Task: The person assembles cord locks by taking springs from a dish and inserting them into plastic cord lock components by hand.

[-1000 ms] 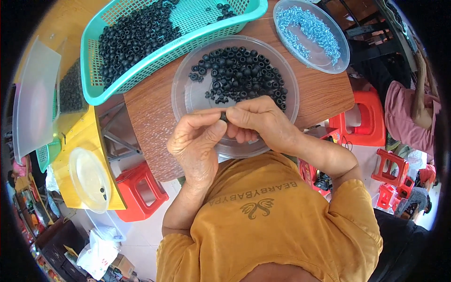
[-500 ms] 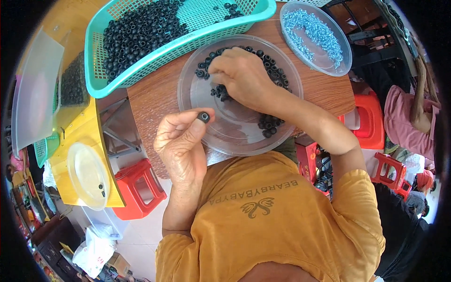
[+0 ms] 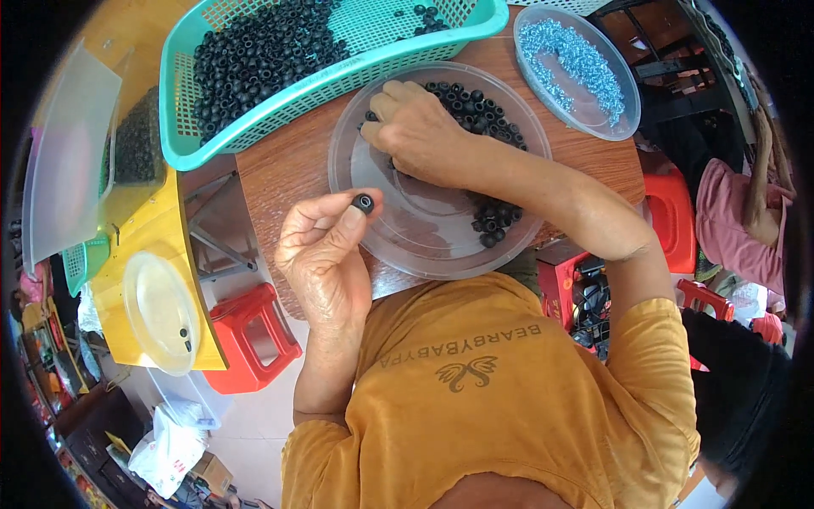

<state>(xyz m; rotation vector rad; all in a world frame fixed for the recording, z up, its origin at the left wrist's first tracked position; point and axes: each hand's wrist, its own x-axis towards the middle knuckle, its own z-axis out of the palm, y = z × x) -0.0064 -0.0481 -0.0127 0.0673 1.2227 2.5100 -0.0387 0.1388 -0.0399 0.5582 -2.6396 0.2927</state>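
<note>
My left hand [image 3: 326, 259] pinches a small black ring-like piece [image 3: 363, 203] between thumb and fingers, its round hole facing up. It is held over the near left rim of a shallow, round, clear plastic tray [image 3: 437, 270]. Inside that tray lie many loose black pieces [image 3: 494, 222] of the same kind, gathered mostly along the far and right sides. My right hand [image 3: 420, 136] reaches across to the tray's far left part, its fingers curled down among the pieces. Whatever is between those fingertips is hidden.
A teal mesh basket [image 3: 339, 72] heaped with black pieces stands behind the tray. At the far right of the wooden table [image 3: 280, 199] is a clear dish [image 3: 638, 119] of shiny blue bits. Red stools [image 3: 242, 339] flank the table. Another person's pink sleeve [image 3: 738, 216] shows at right.
My right hand has shifted left within the tray and its fingers have come lower. The left hand keeps its pinch on the black piece. The whole view has moved slightly.
</note>
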